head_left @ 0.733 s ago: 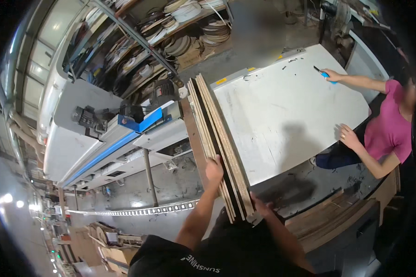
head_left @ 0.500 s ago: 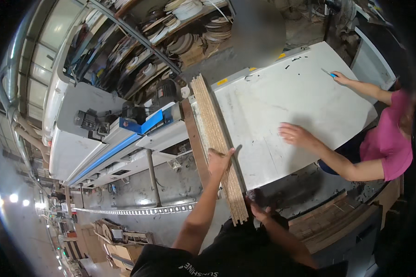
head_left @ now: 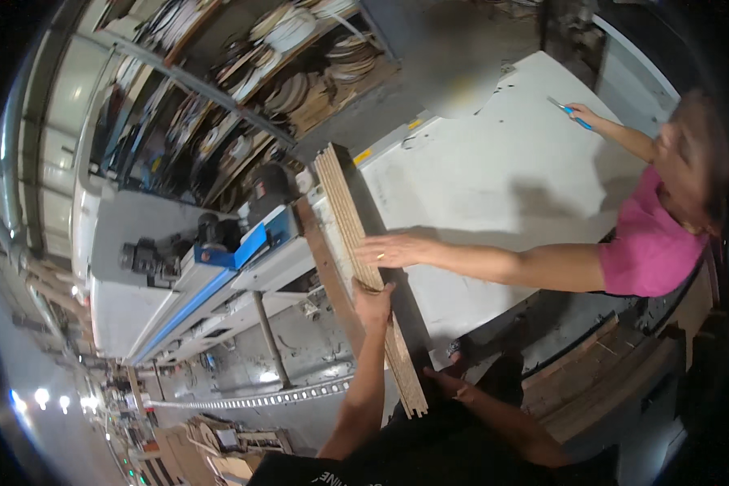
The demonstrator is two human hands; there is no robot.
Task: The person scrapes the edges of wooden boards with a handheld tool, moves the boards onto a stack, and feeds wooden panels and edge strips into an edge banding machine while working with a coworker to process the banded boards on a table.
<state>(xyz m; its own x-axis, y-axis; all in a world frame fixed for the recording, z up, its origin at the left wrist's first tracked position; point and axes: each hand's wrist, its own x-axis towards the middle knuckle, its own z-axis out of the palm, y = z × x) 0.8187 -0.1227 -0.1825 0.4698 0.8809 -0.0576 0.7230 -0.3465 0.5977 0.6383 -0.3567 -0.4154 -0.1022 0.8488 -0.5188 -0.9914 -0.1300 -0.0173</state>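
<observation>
A long stack of particleboard strips lies slantwise at the left edge of a white tabletop, its dark broad face turned partly to the right. My left hand is wrapped around the stack near its middle, thumb over the top. Near the close end, my right hand grips the right side of the same stack, most of its fingers hidden. A co-worker's hand rests on the strips just beyond my left hand. The co-worker's other hand holds a blue-handled cutting tool.
The white table has dark scraps along its far edge. To the left stands a long machine with a blue rail and motors. Shelves of coiled edging rise behind. A co-worker in a pink shirt is at the right.
The stack has tilted, exposing more of its dark face. The co-worker's near hand has reached left from above the table onto the strips. My left hand still holds the stack.
</observation>
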